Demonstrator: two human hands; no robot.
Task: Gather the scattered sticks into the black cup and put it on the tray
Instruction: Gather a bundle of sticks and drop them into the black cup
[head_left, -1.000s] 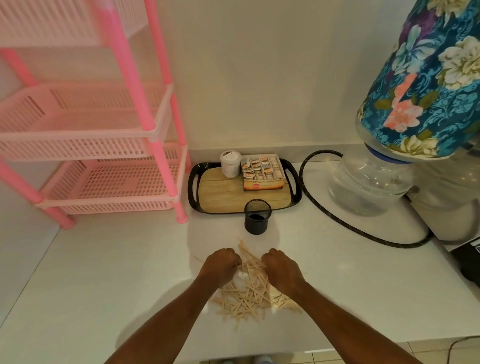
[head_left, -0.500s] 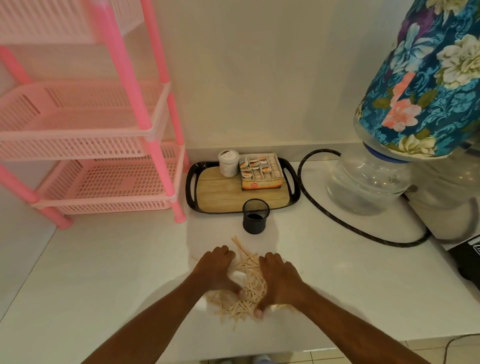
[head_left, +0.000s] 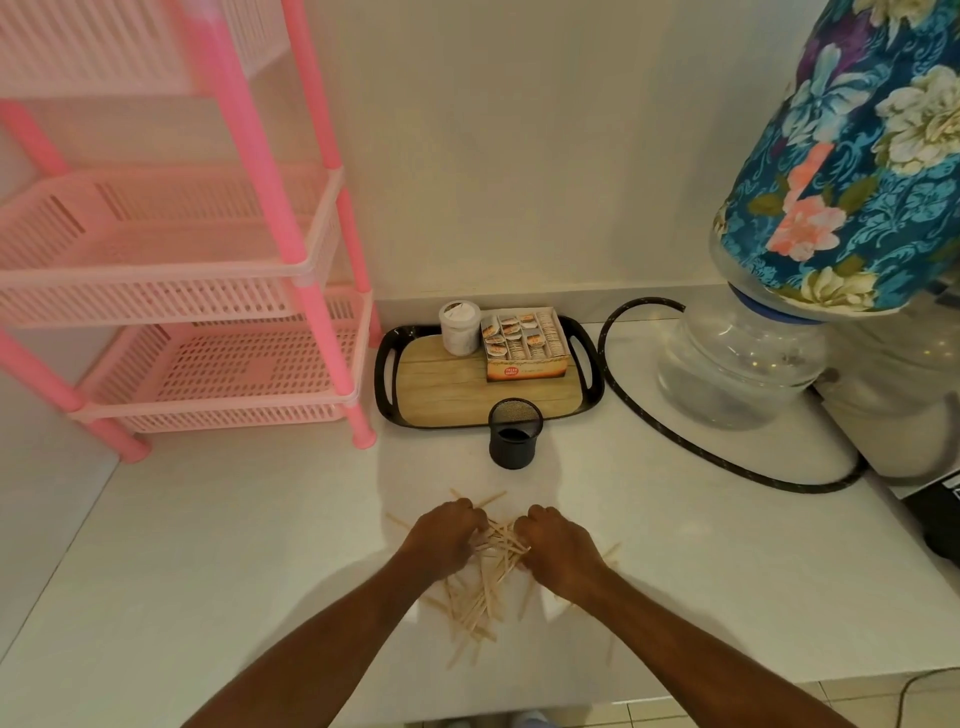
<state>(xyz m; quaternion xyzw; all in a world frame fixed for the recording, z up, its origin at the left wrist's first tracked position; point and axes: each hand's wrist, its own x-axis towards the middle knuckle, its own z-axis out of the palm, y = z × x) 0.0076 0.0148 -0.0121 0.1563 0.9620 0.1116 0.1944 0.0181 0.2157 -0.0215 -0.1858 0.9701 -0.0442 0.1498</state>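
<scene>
On a white counter (head_left: 208, 545), seen from the head camera looking forward and down, two bare forearms reach in from the bottom edge and meet over a pile of thin wooden sticks (head_left: 488, 587). The left hand (head_left: 447, 538) sits knuckles up at the left of the pile, wrist bent slightly down, fingers curled under and bunched around a clump of sticks. The right hand (head_left: 558, 548) mirrors it just beside, knuckles up, fingers curled inward and clutching sticks from the right. Stick ends poke out between the two fists and fan across the counter toward the near edge; a few lie loose to the far left and right of the hands.

Beyond the hands, well apart from the pile, the black cup (head_left: 514, 434), made of mesh, stands upright on the counter at the near rim of the tray (head_left: 383, 371); whether they touch cannot be told. The black-rimmed tray has a wood-look floor, and a white jar (head_left: 460, 328) and a box (head_left: 524, 345) of small packets stand side by side at its far edge.

A pink rack (head_left: 218, 364) stands to the left. To the right, a black hose (head_left: 675, 441) loops across the counter beside a clear water bottle (head_left: 737, 364) under a floral cover (head_left: 857, 156).
</scene>
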